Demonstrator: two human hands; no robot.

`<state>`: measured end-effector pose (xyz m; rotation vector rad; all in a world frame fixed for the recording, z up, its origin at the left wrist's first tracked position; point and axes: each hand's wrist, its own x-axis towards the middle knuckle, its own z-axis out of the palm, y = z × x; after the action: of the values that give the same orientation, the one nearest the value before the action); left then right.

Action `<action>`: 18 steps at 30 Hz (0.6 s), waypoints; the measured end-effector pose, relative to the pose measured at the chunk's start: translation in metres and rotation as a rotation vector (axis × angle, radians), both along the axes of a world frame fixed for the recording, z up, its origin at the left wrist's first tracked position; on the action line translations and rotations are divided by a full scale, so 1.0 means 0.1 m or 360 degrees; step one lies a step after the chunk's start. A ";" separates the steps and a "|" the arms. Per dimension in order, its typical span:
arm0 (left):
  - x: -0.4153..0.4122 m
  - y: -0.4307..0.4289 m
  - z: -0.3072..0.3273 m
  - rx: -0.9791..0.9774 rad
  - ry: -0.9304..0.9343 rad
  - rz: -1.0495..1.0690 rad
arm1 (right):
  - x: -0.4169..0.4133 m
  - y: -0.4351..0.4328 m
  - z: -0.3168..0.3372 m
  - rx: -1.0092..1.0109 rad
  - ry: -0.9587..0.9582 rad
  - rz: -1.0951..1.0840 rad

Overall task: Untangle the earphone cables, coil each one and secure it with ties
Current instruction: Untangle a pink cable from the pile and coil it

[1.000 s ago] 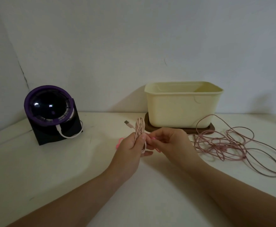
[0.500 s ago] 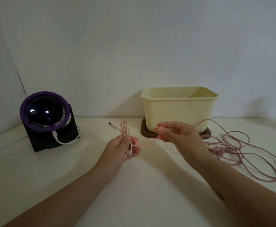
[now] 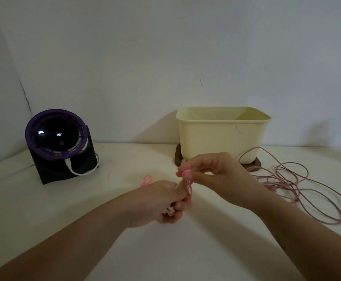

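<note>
- Hand spacing: half a second ago the hands were apart with the pink tie [image 3: 185,173] stretched between them. Now the right hand [image 3: 216,175] sits just above the left hand [image 3: 157,201].
- Left hand: fingers curled tightly round the coiled cable [image 3: 170,211], which is hidden in the fist except for its white plug end. That end pointed up before and now shows at the lower edge, so the wrist has rolled.
- Right hand: thumb and forefinger pinch the tie's looped end; the other fingers are loosely curled.
- Meaning: the tie is probably being wrapped round the coil. It does not appear fastened yet.
- Remaining: the loose cable [image 3: 287,179] lies tangled on the surface [image 3: 74,199], right of the right hand. A spare tie [image 3: 146,180] lies just beyond the left hand.
</note>
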<state>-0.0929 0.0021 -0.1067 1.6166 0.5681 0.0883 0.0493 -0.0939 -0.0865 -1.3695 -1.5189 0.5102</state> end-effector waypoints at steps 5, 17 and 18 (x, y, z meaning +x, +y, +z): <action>0.02 -0.03 0.00 -0.0003 0.0191 -0.0100 | -0.11 -0.01 -0.03 -0.0007 -0.0317 0.0055; 0.04 -0.01 -0.02 0.0266 0.0002 -0.0271 | -0.08 0.07 -0.12 -0.0107 0.0171 0.0041; 0.03 -0.01 0.00 0.0311 -0.0019 -0.0261 | -0.05 0.07 -0.13 -0.0159 0.0208 0.0039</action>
<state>-0.0902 0.0015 -0.1067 1.8457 0.4259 0.0318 0.0441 -0.0867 -0.0994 -1.3675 -1.4212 0.6856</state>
